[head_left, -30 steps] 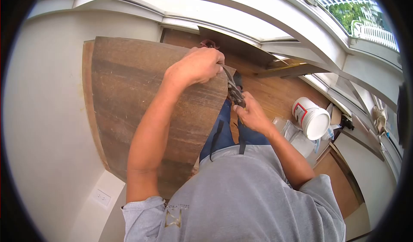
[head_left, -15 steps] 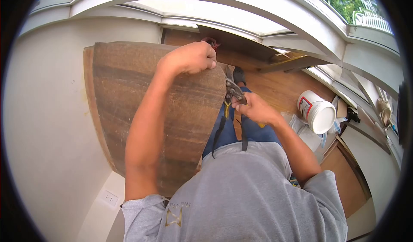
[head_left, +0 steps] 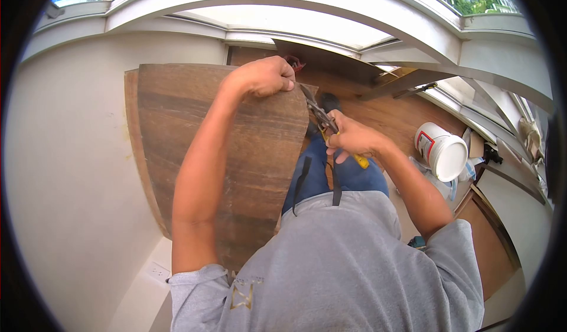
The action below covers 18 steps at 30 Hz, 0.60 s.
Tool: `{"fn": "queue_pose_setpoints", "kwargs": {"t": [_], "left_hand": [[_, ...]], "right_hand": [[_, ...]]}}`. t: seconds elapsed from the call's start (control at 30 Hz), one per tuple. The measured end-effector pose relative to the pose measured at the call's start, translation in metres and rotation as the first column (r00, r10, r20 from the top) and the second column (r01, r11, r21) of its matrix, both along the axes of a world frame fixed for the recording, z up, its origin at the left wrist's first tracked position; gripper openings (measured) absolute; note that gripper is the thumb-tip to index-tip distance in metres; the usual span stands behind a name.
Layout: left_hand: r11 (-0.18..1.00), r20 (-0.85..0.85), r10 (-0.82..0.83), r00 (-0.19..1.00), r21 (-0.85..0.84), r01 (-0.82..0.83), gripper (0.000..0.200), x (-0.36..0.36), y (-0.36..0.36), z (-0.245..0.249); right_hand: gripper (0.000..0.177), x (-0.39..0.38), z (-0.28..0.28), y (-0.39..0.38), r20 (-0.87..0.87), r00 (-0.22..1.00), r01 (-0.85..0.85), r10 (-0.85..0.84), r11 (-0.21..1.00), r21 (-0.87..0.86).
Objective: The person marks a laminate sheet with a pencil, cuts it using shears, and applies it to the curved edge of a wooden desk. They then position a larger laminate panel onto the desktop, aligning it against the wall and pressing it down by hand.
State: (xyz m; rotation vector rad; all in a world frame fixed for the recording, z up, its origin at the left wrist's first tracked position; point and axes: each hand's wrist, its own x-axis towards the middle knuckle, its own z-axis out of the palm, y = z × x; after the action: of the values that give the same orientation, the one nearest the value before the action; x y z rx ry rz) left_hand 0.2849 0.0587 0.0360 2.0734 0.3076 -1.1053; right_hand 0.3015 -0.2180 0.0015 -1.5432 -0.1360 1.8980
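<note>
A brown wood-grain sheet (head_left: 218,131) stands tilted in front of me, left of my legs. My left hand (head_left: 264,77) grips its upper edge near the far right corner, fingers curled over and thumb on the near face. In my right hand (head_left: 351,136) is a pair of tin snips (head_left: 321,114) with yellow handles, held right of the sheet. The dark blades point up and left, their tips right at the sheet's right edge, just below my left hand. Some of my right fingers are stretched out along the lower handle.
A white bucket (head_left: 449,158) lies tipped on the wooden floor (head_left: 384,114) at right, with plastic bags around it. Beyond the sheet, a dark panel (head_left: 331,60) lies under the window frame (head_left: 295,4). The pale wall (head_left: 71,137) is on my left, with an outlet (head_left: 158,271) low down.
My right hand has turned the snips and opened its fingers somewhat; the blades now angle up-left near the sheet's corner, and a yellow handle shows below. My left hand keeps its hold.
</note>
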Motion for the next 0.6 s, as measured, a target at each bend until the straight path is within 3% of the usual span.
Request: {"fn": "queue_pose_setpoints", "kwargs": {"t": [0.07, 0.13, 0.17, 0.27, 0.33, 0.47, 0.53, 0.6], "left_hand": [[1.000, 0.008, 0.003, 1.000, -0.011, -0.003, 0.023, -0.001, 0.001, -0.003], [1.000, 0.012, 0.011, 1.000, -0.025, -0.011, 0.023, -0.002, 0.005, -0.009], [0.999, -0.012, 0.002, 1.000, -0.047, -0.003, 0.023, 0.000, 0.006, -0.010], [0.997, -0.061, 0.011, 0.998, -0.072, -0.015, 0.023, -0.001, 0.006, -0.012], [0.997, -0.077, 0.022, 0.997, -0.070, -0.028, 0.023, 0.002, 0.006, -0.010], [0.998, -0.064, 0.009, 0.998, -0.058, -0.013, 0.021, 0.004, 0.010, -0.009], [1.000, -0.082, 0.001, 0.997, -0.027, -0.004, 0.020, 0.005, 0.009, -0.007], [0.996, -0.096, 0.077, 0.992, -0.044, -0.082, 0.019, 0.004, 0.009, -0.007]], "right_hand": [[0.046, -0.002, -0.004, 0.000, 0.012, 1.000, 0.010, -0.010, 1.000, -0.014], [0.056, -0.006, -0.005, -0.002, 0.194, 0.981, 0.023, -0.019, 1.000, -0.017], [0.056, -0.009, -0.006, -0.002, 0.192, 0.981, 0.023, -0.020, 1.000, -0.014], [0.063, -0.014, -0.009, -0.006, 0.088, 0.985, 0.142, -0.147, 0.988, 0.055], [0.072, -0.001, -0.018, -0.006, -0.154, 0.985, 0.103, -0.072, 0.973, 0.208], [0.076, 0.000, -0.049, -0.009, -0.219, 0.976, 0.068, -0.006, 0.959, 0.276], [0.071, -0.001, -0.044, -0.007, -0.063, 0.998, 0.044, -0.026, 0.948, 0.315], [0.070, 0.001, -0.034, -0.007, -0.100, 0.993, 0.092, -0.063, 0.941, 0.324]]}}
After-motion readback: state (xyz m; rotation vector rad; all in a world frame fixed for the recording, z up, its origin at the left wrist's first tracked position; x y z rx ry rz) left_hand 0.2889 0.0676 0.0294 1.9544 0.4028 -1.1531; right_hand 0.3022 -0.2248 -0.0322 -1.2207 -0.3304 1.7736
